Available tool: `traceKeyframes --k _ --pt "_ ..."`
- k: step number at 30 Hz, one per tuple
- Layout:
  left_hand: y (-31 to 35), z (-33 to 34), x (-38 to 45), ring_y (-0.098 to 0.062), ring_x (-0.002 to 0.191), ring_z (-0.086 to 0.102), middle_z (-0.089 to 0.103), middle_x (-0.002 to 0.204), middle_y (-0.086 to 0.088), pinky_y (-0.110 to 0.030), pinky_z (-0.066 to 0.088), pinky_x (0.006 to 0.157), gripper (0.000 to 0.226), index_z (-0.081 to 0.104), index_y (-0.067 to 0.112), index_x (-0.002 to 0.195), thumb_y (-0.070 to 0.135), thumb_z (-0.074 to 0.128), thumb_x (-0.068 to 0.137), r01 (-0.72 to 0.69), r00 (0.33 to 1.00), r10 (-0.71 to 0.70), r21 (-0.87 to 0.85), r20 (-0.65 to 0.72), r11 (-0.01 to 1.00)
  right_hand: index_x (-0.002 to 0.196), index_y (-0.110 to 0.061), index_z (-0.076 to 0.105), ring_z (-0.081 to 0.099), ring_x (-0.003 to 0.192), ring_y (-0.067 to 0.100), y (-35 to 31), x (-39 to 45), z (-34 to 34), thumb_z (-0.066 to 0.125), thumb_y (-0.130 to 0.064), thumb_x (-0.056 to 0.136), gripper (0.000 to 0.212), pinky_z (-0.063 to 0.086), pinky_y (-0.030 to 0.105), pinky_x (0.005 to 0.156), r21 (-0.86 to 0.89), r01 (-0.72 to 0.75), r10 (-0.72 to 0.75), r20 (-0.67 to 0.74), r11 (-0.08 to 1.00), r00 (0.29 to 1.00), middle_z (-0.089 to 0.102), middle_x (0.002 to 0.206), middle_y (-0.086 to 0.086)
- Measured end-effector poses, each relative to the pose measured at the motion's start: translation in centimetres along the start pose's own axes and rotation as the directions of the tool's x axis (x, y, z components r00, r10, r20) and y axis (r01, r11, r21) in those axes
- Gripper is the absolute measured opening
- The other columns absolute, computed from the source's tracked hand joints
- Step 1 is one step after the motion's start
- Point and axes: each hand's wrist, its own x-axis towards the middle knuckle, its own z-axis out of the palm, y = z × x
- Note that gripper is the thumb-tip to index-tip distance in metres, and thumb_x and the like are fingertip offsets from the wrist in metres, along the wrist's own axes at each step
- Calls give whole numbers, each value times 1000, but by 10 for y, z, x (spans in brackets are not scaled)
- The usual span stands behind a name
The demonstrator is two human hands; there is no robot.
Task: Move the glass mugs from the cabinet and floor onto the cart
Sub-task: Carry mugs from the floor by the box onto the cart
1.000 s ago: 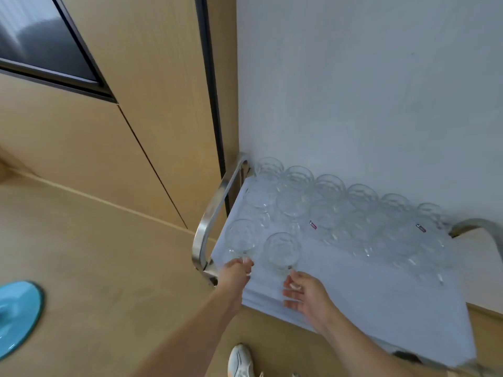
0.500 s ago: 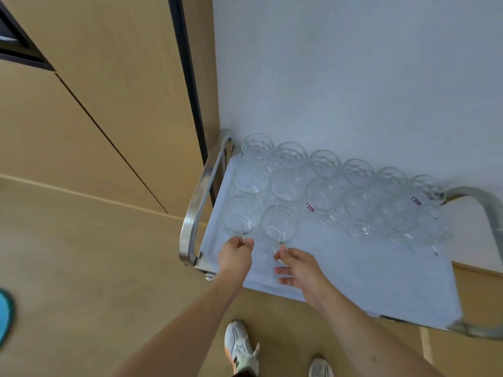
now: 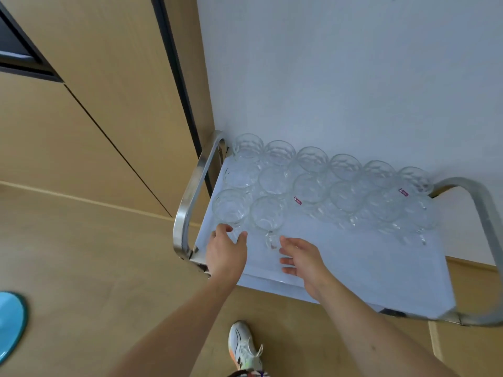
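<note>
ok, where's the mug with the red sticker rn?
Head view: the mug with the red sticker stands on the cart in the middle row, third from the left handle, just right of the front-row mug above the right hand.

Both hands (image 3: 227, 253) have let go of the front mugs (image 3: 268, 214).

head cam | looks steeply down | cart (image 3: 353, 273) close below
</note>
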Motion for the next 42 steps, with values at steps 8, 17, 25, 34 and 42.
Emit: traceKeyframes --k 8,17,25,34,42 --pt "61 22 -49 -24 123 43 49 136 -3 -37 42 99 35 56 22 124 37 62 94 -333 937 344 154 -55 930 105 -27 67 67 91 19 -6 -27 -83 73 -48 86 29 57 37 82 -31 140 -142 -81 990 987 68 112 0" --pt "182 101 -159 -24 133 40 51 141 -2 -35 37 109 45 57 21 134 37 65 93 -766 643 742 150 192 625 125 -33 61 60 107 12 -16 -99 -238 76 -47 83 47 48 24 87 -190 334 -374 -251 923 893 60 121 -2" --pt "271 190 -279 -26 133 41 50 144 -3 -37 36 111 52 52 23 140 41 63 92 -924 364 850 37 380 380 137 -31 55 55 120 15 10 -182 -387 73 -47 86 56 44 26 96 -347 371 -501 -468 862 728 58 132 -3" --pt "325 287 -425 -28 137 37 48 147 -5 -39 34 113 54 50 23 142 43 61 93 -991 36 870 -93 492 93 143 -30 50 44 136 14 86 -277 -527 69 -48 87 62 34 28 110 -404 221 -456 -705 888 543 52 145 -6" --pt "326 351 -537 -26 141 31 44 150 -7 -36 28 116 57 47 23 144 42 61 93 -962 -230 778 -257 584 -91 144 -23 50 46 136 20 160 -340 -600 72 -46 85 67 35 31 112 -322 49 -314 -863 945 396 53 146 0"
